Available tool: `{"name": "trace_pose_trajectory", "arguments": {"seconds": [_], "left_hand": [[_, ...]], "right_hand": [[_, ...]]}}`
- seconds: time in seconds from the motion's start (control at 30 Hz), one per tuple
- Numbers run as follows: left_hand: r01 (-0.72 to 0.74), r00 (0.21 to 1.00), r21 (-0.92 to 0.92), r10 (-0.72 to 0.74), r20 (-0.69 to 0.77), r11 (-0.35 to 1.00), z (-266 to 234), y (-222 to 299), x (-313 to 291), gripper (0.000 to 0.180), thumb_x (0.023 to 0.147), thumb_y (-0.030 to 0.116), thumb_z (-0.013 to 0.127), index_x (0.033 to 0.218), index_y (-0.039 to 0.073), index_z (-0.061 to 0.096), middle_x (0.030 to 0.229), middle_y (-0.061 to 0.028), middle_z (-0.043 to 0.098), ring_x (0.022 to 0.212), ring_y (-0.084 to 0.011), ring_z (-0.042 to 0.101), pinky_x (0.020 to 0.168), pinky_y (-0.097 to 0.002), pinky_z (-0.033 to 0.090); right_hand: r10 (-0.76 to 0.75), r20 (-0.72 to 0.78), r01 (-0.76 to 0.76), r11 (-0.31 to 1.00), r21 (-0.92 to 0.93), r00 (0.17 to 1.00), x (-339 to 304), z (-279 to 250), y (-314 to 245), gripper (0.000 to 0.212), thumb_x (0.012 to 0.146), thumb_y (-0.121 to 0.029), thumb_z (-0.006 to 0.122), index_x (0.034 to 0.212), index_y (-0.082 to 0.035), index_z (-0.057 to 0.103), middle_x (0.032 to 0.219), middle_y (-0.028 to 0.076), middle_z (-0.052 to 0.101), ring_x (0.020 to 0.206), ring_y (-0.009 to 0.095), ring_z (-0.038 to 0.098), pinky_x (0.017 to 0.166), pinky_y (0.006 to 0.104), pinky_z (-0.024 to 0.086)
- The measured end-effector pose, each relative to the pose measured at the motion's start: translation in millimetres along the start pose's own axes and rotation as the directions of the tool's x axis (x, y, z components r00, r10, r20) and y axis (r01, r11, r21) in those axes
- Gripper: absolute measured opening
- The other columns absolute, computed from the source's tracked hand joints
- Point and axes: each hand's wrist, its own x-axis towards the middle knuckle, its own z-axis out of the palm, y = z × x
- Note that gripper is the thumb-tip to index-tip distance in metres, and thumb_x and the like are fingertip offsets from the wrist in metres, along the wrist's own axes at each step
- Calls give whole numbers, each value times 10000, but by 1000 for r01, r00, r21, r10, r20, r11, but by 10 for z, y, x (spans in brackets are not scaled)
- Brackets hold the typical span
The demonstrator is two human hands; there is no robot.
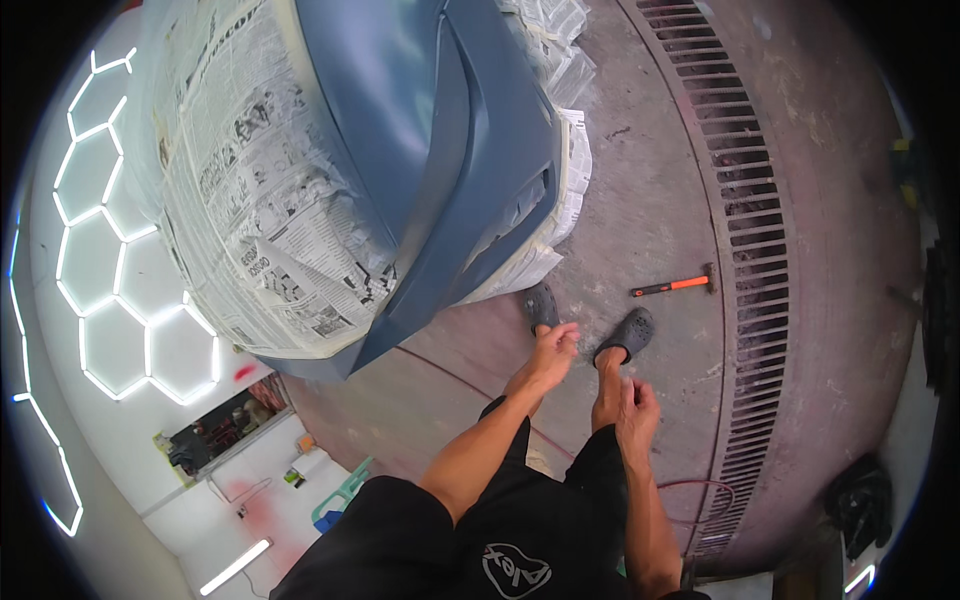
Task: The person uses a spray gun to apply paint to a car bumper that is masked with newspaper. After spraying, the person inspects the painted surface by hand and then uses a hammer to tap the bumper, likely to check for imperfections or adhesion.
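My left hand (553,357) is held in front of my body, over the floor and close to the lower edge of a car bumper (450,200). Its fingers are curled and pressed together. My right hand (637,412) hangs lower and to the right, with its fingers bent in toward the thumb. Whatever either hand pinches, if anything, is too small to make out. The bumper is matt blue-grey, and newspaper (270,180) masks the panels around it. Neither hand touches the car.
A hammer (672,287) with an orange and black handle lies on the concrete floor beside my grey clog (630,333). A long metal drain grate (755,230) curves down the right. Hexagonal lights (90,270) glow at left, above a green plastic stool (345,492). A red hose (705,483) lies lower right.
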Motion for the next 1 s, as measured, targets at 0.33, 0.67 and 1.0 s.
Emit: {"name": "trace_pose_trajectory", "arguments": {"seconds": [0.33, 0.67, 1.0], "left_hand": [[-43, 985, -774, -103, -139, 632, -1065, 1186, -846, 375, 1116, 197, 577, 1452, 32, 599, 1313, -124, 713, 1036, -186, 697, 913, -366, 578], [-87, 992, -982, 109, -69, 168, -1716, 2227, -843, 488, 1079, 127, 545, 1553, 39, 472, 1467, -117, 611, 1128, -208, 666, 974, -420, 563], [-57, 987, -995, 157, -43, 87, -1820, 2321, -744, 572, 1037, 72, 540, 1594, 47, 411, 1495, -81, 600, 1088, -187, 679, 917, -393, 547]], "right_hand": [[-185, 44, 179, 976, 125, 982, 271, 967, -1877, 326, 1092, -269, 685, 1206, 32, 742, 921, 43, 693, 851, 115, 614, 784, 299, 509], [-572, 41, 572, 820, 6, 819, 202, 1904, -3347, 406, 1102, -50, 521, 1471, -109, 681, 1255, 134, 641, 1064, 215, 644, 926, 338, 533], [-617, 44, 618, 779, -102, 786, 274, 2204, -3398, 529, 1069, 12, 471, 1547, -142, 634, 1432, 171, 557, 1275, 285, 566, 1059, 365, 500]]}}
